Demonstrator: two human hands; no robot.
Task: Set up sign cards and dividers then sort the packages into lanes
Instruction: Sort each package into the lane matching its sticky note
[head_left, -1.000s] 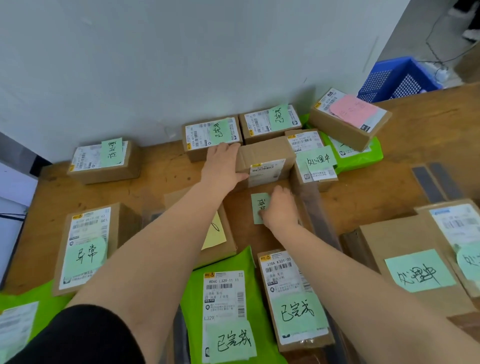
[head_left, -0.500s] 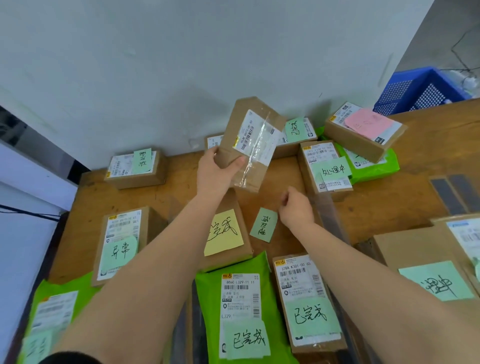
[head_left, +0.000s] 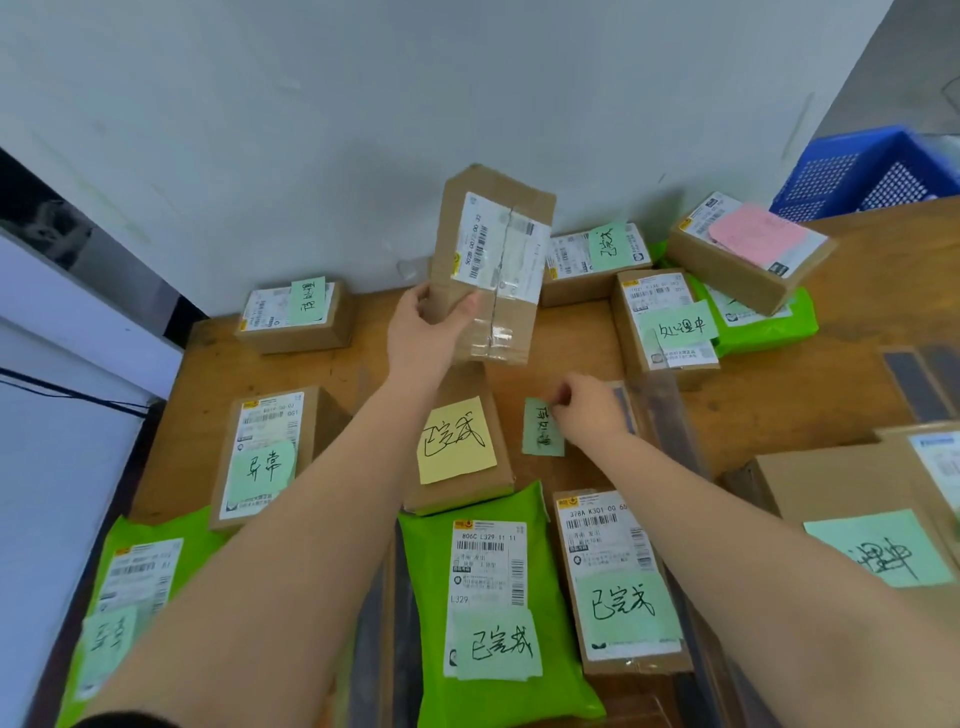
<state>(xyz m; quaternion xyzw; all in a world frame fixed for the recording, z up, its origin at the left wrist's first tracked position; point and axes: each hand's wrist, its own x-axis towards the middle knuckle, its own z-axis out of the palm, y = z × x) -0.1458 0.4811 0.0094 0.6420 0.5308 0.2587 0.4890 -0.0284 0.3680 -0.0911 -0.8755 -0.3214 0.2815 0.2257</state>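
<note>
Sorting step in hand, judged from the layout: most packages already carry notes. Landmark: the yellow sticky note (head_left: 456, 439) on the box mid-tabletop. Nearer than it lie a green mailer (head_left: 493, 613) and a labelled box (head_left: 618, 582), both with green notes. Just right of it, the right hand (head_left: 587, 408) pinches the top edge of a small green note (head_left: 543, 428) lying flat on bare tabletop (head_left: 779, 395). Beyond it, the left hand (head_left: 423, 338) grips the lower end of a cardboard package (head_left: 493, 265), held upright and clear of the surface, label toward the camera. Next move probably calls for peeling the note up and pressing it onto this package, then picking a lane. Open room: a bare strip right of the landmark; the far edge, against the wall, is crowded with boxes.
</note>
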